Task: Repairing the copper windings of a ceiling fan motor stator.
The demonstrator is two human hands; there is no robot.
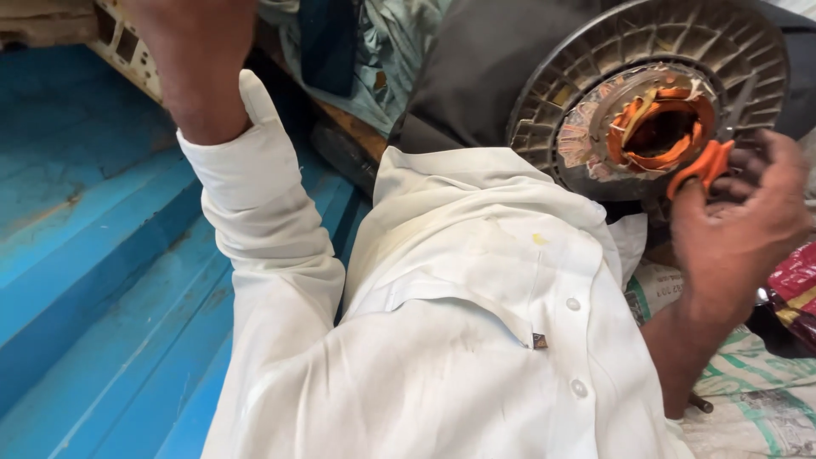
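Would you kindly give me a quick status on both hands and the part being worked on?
Right hand grips orange-handled scissors at the round finned motor part. Left hand out of frame, forearm raised. White shirt covers lower view.

The person is wearing a white button-front shirt (476,323), creased and lightly smudged. Its placket is showing two small white buttons (573,303), and a tiny yellow spot is marking the chest. The left sleeve (255,204) is ending in an open, turned-up cuff; the other forearm is going bare.
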